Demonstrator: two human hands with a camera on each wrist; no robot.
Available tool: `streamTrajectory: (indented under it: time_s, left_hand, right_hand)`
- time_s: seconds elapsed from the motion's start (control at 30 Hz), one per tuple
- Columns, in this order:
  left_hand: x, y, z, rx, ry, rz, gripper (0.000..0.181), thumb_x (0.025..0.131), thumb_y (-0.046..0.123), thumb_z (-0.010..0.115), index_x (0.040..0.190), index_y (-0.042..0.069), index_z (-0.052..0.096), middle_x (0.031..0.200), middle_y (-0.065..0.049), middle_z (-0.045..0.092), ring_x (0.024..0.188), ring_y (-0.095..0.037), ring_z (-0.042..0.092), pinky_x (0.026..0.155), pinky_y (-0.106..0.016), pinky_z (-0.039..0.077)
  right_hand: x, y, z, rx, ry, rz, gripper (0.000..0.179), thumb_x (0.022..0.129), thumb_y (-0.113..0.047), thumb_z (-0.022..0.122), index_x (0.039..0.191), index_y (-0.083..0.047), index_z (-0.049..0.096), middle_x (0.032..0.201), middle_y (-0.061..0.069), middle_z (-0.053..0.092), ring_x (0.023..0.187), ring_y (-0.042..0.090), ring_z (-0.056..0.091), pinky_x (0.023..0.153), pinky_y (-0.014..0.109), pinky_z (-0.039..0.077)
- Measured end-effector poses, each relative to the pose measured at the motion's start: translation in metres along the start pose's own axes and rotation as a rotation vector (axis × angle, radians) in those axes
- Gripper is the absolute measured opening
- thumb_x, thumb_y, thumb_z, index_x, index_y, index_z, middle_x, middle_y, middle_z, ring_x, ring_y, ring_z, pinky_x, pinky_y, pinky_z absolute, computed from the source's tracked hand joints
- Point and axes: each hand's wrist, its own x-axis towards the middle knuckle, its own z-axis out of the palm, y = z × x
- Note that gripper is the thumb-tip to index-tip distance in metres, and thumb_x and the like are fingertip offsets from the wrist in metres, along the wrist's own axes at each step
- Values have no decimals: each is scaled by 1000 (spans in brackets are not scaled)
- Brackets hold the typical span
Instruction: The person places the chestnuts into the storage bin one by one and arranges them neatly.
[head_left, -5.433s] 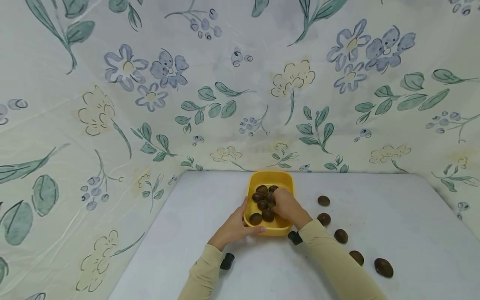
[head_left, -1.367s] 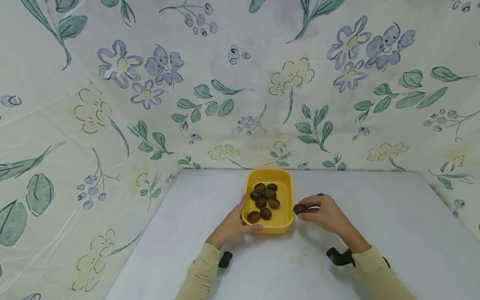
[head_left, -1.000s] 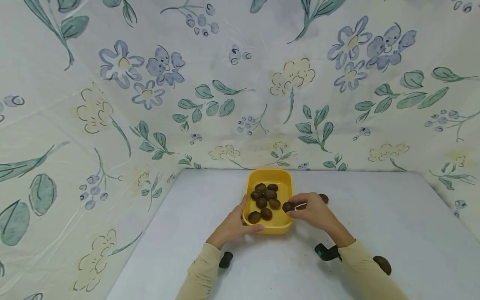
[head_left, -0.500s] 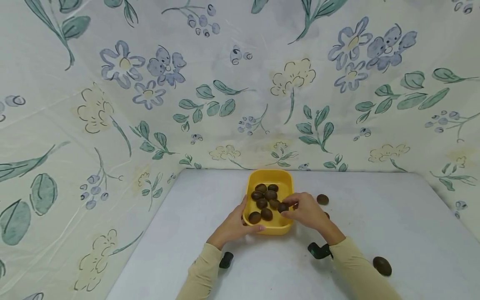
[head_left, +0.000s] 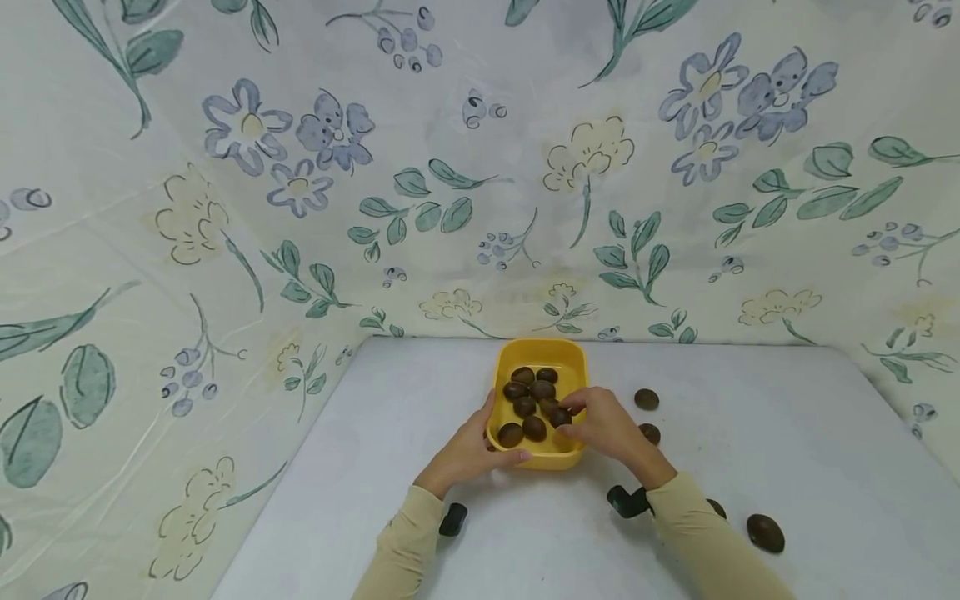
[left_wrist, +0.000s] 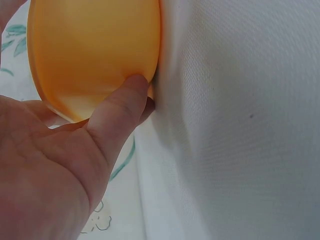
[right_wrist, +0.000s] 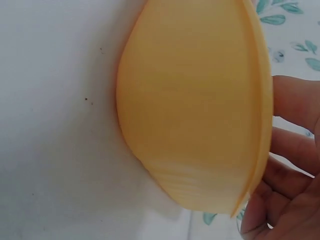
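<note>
In the head view a yellow plastic tray (head_left: 542, 460) stands on the white table, with several glossy dark-brown chestnuts (head_left: 534, 428) inside. My left hand (head_left: 468, 454) grips its near left corner; in the left wrist view the thumb (left_wrist: 120, 107) lies along the outer wall. My right hand (head_left: 611, 429) reaches over the right rim and pinches one chestnut (head_left: 560, 417) low in the tray, beside the others. The right wrist view shows its fingers (right_wrist: 295, 150) at the tray's rim, with the chestnut hidden behind the wall.
Loose chestnuts lie right of the tray, one at the back (head_left: 647, 399), one beside the right wrist (head_left: 650, 433), one nearer (head_left: 765, 533) and one partly behind the right sleeve (head_left: 717, 507). Black wrist devices (head_left: 453, 520) sit under both forearms. A floral cloth (head_left: 480, 208) rises behind.
My right hand has carried a chestnut leftward from outside the tray, over the right rim and down among the others. Fewer loose chestnuts now show on the right. The left hand keeps its grip.
</note>
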Motion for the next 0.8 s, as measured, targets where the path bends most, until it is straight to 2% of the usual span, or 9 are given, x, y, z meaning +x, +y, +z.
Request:
streamTrajectory:
  time_s: [0.2,0.43,0.63,0.8]
  left_hand:
    - [0,0,0,5,6,-5,124,80,53,84,168,14,7,169,-19,31,153,-37,37,124,-59,33]
    - [0,-1,0,8,1,1,123,82,52,84,167,11,6,170,-19,28,155,-38,35,124,-59,32]
    - [1,-2,0,3,2,8,121,83,49,84,167,11,6,171,-17,26,156,-36,33,125,-59,31]
    - [2,-4,0,10,3,7,122,82,50,84,168,12,6,171,-17,26,156,-37,33,125,-59,31]
  right_hand:
    - [1,1,6,-28,5,-6,30,81,-11,86,110,-7,80,103,6,74,95,20,61,87,37,58]
    - [2,-3,13,-111,24,-34,32,80,-11,88,110,-4,80,99,7,74,88,20,61,80,34,57]
    - [4,-5,17,-205,46,-26,31,80,-12,88,109,-4,79,105,9,76,90,21,66,86,38,62]
    - [6,-9,20,-278,40,-7,34,82,-15,88,112,-3,79,110,10,77,94,23,68,93,44,60]
